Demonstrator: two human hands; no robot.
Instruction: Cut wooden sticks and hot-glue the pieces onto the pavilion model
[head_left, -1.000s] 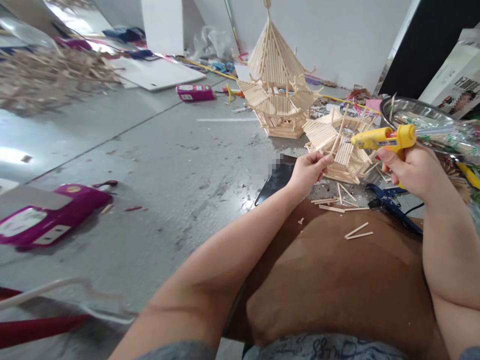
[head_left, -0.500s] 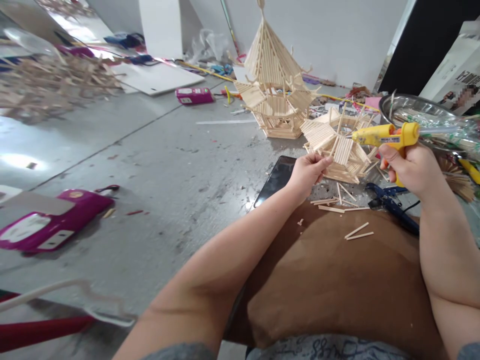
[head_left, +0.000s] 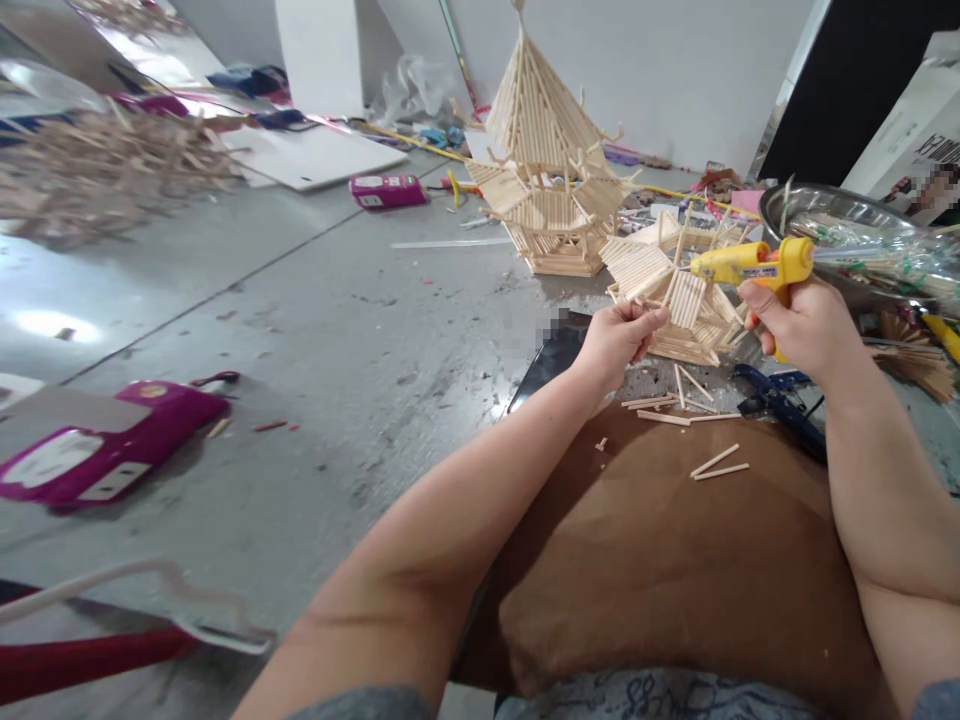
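Observation:
My right hand [head_left: 806,320] is wrapped round a yellow hot glue gun [head_left: 746,264], a clear glue stick running out of its back. The nozzle points left, at or just over the upper edge of a roof panel. That panel belongs to a small unfinished model house [head_left: 637,265] made of thin wooden sticks. At its near side my left hand [head_left: 616,340] pinches the lower end of a slanting wooden stick [head_left: 671,288] between thumb and fingers. Several loose sticks [head_left: 718,460] lie close to me on a brown board [head_left: 637,560].
A finished-looking stick pagoda [head_left: 551,150] stands behind the model. Dark blue cutters [head_left: 784,405] lie below my right hand, and a black phone [head_left: 551,360] is beside my left wrist. A metal bowl [head_left: 772,205] with plastic packets is at right; a purple power strip [head_left: 127,440] lies left.
My right hand has brought the glue gun a little left, with its nozzle closer to the stick and roof panel. My left hand keeps its pinch almost unmoved.

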